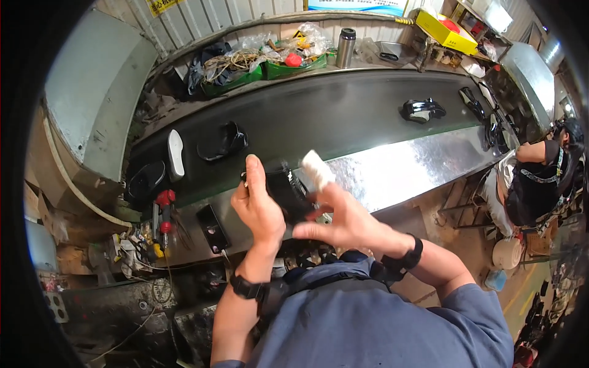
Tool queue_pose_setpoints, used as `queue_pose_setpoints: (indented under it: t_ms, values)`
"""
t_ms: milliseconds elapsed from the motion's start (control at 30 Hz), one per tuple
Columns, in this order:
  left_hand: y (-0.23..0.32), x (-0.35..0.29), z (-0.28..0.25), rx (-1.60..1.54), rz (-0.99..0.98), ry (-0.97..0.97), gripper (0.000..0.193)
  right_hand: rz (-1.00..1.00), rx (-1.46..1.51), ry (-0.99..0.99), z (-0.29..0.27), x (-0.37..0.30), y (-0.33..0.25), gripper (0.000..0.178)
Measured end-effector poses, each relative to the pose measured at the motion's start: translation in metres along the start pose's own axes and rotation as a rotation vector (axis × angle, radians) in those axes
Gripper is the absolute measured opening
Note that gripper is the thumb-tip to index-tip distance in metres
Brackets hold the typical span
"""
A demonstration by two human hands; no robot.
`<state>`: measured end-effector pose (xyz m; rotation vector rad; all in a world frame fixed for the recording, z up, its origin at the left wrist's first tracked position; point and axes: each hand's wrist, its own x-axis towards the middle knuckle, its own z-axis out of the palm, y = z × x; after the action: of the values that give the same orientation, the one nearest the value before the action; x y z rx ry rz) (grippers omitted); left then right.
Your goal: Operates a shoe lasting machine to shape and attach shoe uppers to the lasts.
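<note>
Black shoe (287,191), glossy and partly hidden, is between the two hands, in front of the person's body and near the edge of the metal tabletop (399,168). The left hand (261,211) appears to grasp its left side, thumb upward; a steady, light hold should keep marks off the shine. The right hand (350,218) is blurred, thumb spread, with a white piece (317,170) at its fingertips; whether that is pinched or wrapped on, I cannot tell. Short, gentle strokes would probably suit such a surface best. Beyond, on the dark belt (319,110), lie another black shoe (224,141) and a white sole (175,154); the phone (212,228) and red tool (164,211) to the left are best kept clear of the elbow.
</note>
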<state>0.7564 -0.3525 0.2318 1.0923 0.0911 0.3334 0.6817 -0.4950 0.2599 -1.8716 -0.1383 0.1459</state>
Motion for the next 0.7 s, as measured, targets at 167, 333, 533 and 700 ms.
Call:
queue_pose_setpoints:
  t_ms: [167,333,533,700]
  values:
    - [-0.028,-0.008,-0.005,0.372,0.267,-0.319,0.048,0.134,0.714,0.227,0.005,0.027,0.023,0.057]
    - [-0.088,0.019,-0.061,-0.304,-0.845,-0.157,0.084,0.131,0.007,0.149,-0.021,0.006,0.055,0.039]
    - [-0.147,0.041,-0.111,-0.205,-1.213,-0.219,0.032,-0.391,-0.536,-0.052,-0.006,-0.061,0.157,0.038]
    - [-0.184,0.047,-0.096,0.466,-0.703,-0.23,0.027,-0.451,-0.717,-0.009,0.028,-0.076,0.224,0.044]
